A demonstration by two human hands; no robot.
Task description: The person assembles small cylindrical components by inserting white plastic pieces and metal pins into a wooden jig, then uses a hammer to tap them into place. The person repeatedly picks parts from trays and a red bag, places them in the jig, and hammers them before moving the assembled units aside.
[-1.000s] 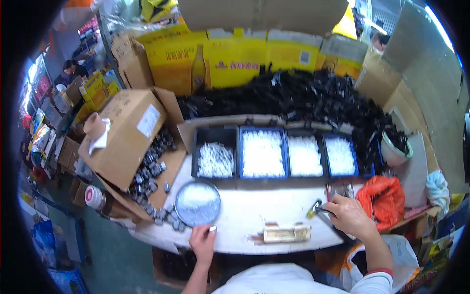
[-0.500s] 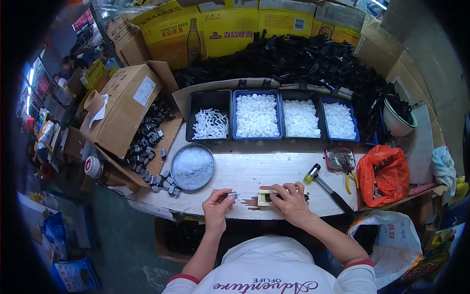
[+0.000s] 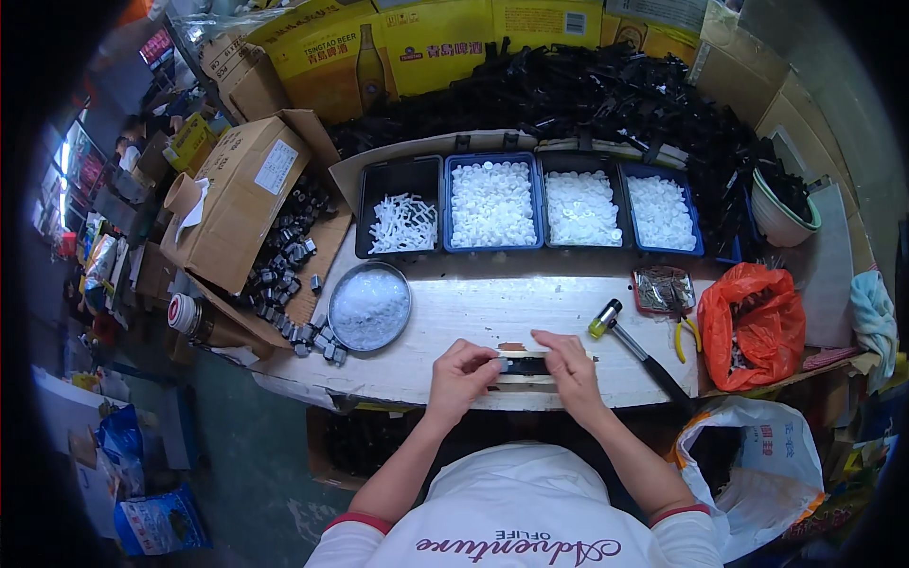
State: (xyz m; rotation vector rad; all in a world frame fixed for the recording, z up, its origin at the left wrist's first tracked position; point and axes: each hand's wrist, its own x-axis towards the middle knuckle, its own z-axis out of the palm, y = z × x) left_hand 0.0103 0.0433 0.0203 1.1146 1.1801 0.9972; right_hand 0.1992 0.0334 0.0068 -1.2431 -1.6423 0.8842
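pale worktop (image 3: 473,312) spans mid-frame, with a hammer (image 3: 653,364) at right, probably for easy reach. at lower centre, the left hand (image 3: 459,381) pinches a grey piece (image 3: 503,365) at a black part (image 3: 527,365) in a cream block (image 3: 526,380); the right hand (image 3: 574,376) seems to steady it, grip unclear.

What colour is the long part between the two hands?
The long part is black; it shows best in the head view.

Dark-red lettering (image 3: 450,546) crosses a white shirt (image 3: 525,497); print also marks yellow cartons (image 3: 440,59), a brown box (image 3: 225,213), its white label (image 3: 276,168) and a white sack (image 3: 778,473).
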